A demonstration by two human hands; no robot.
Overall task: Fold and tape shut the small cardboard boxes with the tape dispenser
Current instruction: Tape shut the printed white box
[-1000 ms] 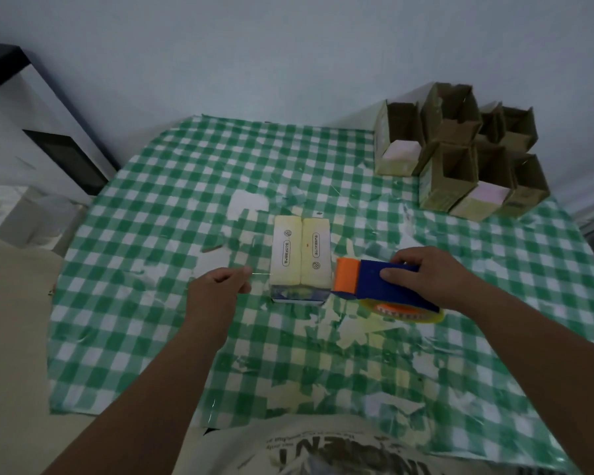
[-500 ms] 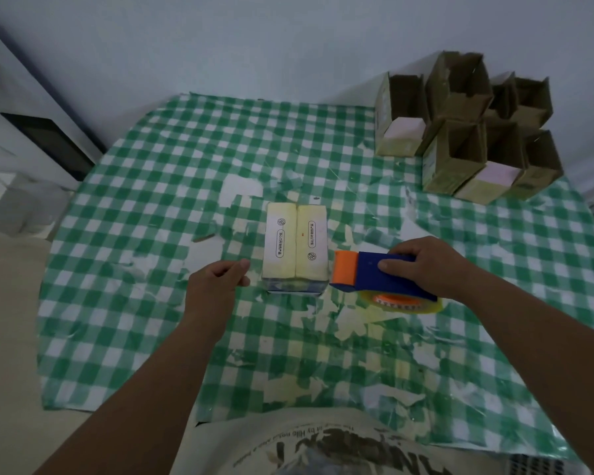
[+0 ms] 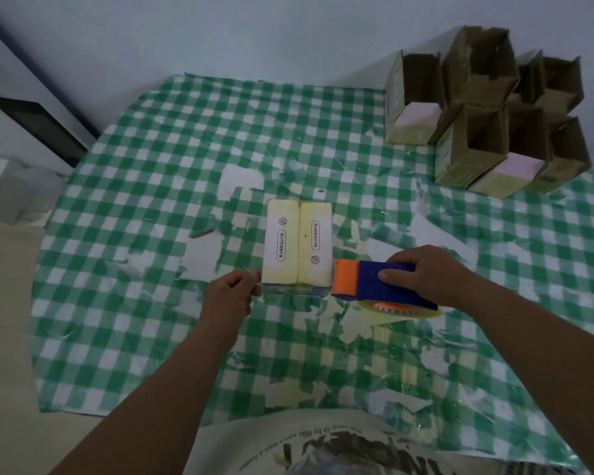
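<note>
A small pale-yellow cardboard box (image 3: 298,246) lies in the middle of the checked cloth, its two top flaps folded shut and meeting along a centre seam. My right hand (image 3: 422,274) grips the blue and orange tape dispenser (image 3: 374,281) at the box's near right corner, with the clear tape roll (image 3: 400,308) below it. My left hand (image 3: 232,291) sits at the box's near left corner and pinches the free end of the tape. A clear strip of tape (image 3: 294,289) runs across the box's near side between both hands.
Several open brown cardboard boxes (image 3: 487,111) are stacked at the far right against the wall. The green checked tablecloth (image 3: 144,200) is worn, with torn white patches. A white cabinet (image 3: 14,132) stands to the left, beyond the cloth's edge.
My left hand has moved right, up to the box's near left corner, still pinching the tape end. The dispenser stays at the box's near right corner.
</note>
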